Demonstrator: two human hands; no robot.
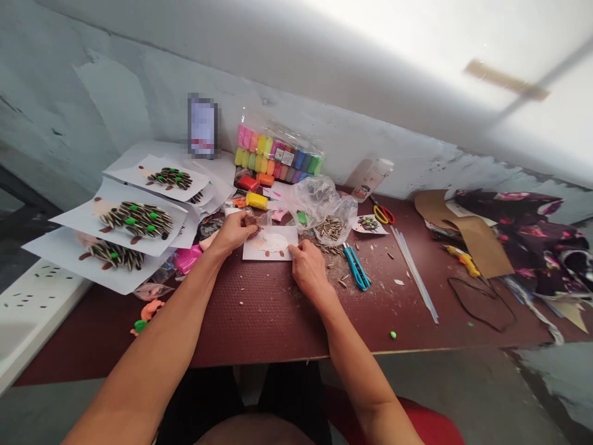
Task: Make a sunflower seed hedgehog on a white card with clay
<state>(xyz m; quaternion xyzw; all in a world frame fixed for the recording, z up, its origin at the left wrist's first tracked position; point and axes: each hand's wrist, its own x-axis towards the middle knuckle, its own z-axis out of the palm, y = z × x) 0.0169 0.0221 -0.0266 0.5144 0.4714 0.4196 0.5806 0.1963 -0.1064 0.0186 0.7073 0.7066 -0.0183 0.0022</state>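
Observation:
A small white card [254, 253] lies on the table before me, bearing a pale hedgehog body with little brown feet. My left hand [237, 232] is closed in a pinch at the card's upper left, with a lump of brown clay [252, 230] at its fingertips. Curled at the card's right edge, my right hand [309, 267] grips it between thumb and finger. Striped sunflower seeds [330, 228] lie in and around a clear plastic bag [315, 196] just beyond the right hand. A blue utility knife [356, 267] rests to that hand's right.
Stacked sheets with seed-covered hedgehogs [139, 219] stand at the left. Behind are a pack of coloured clay [280, 154], a yellow clay packet [256, 200] and a white bottle [373, 179]. Scissors [383, 214], glue sticks [414, 275] and a yellow glue gun [464, 261] lie right.

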